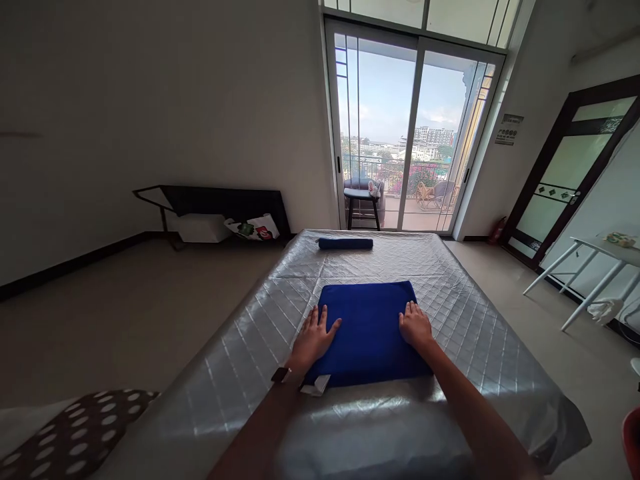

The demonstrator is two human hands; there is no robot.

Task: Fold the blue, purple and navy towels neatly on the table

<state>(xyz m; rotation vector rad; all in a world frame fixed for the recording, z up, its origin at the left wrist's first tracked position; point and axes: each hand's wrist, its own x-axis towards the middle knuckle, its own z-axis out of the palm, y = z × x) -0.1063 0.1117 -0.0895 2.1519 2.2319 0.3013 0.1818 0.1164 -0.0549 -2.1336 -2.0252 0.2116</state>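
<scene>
A blue cloth (370, 333), folded into a rough rectangle, lies flat on the silver quilted table cover (240, 347). My left hand (316, 335) rests on the cloth's left edge with its fingers spread; a dark watch is on that wrist. On the right edge of the cloth lies my right hand (416, 325), its fingers close together and bent down against the fabric; what they hold, if anything, is hidden. A white tag (317, 385) sticks out at the cloth's near left corner. Farther back is a rolled dark blue cloth (346, 244).
A polka-dot fabric (83, 430) is at the lower left. Beyond the table are a sliding glass door (419, 133) and a black stool (361, 195). A white side table (607, 248) stands at right, and a red object (632, 437) shows at the lower right edge.
</scene>
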